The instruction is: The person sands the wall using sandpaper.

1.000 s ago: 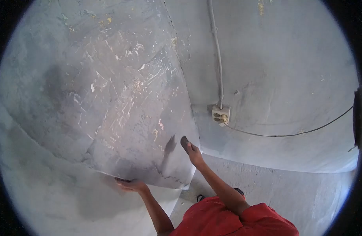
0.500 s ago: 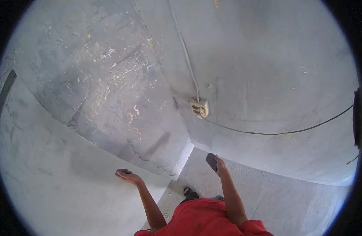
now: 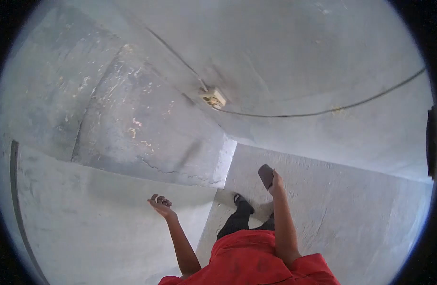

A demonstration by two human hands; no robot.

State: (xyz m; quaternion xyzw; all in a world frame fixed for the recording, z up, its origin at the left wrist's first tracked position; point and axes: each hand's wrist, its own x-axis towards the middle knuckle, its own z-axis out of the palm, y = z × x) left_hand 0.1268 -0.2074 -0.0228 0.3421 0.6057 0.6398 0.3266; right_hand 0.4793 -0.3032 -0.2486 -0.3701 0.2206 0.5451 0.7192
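My right hand [image 3: 277, 184] is closed around the lower end of a dark, flat smartphone [image 3: 265, 176] with rounded corners, held out over the floor. My left hand [image 3: 161, 206] is held out to the left, palm up, in front of the pale lower surface. Its fingers are loosely bent and apart, and nothing shows in them.
A wall socket box [image 3: 213, 99] with a cable [image 3: 285, 115] running right is fixed on the grey wall [image 3: 323, 71]. Flaking paint marks the left wall [image 3: 147, 118]. My dark trousers [image 3: 236, 220] and a sandalled foot [image 3: 238, 198] stand on the concrete floor [image 3: 313, 190].
The view has tilted and turned, so the socket and corner sit higher and farther left, and more of my legs shows. The fingers of my left hand have spread. My right hand keeps the smartphone.
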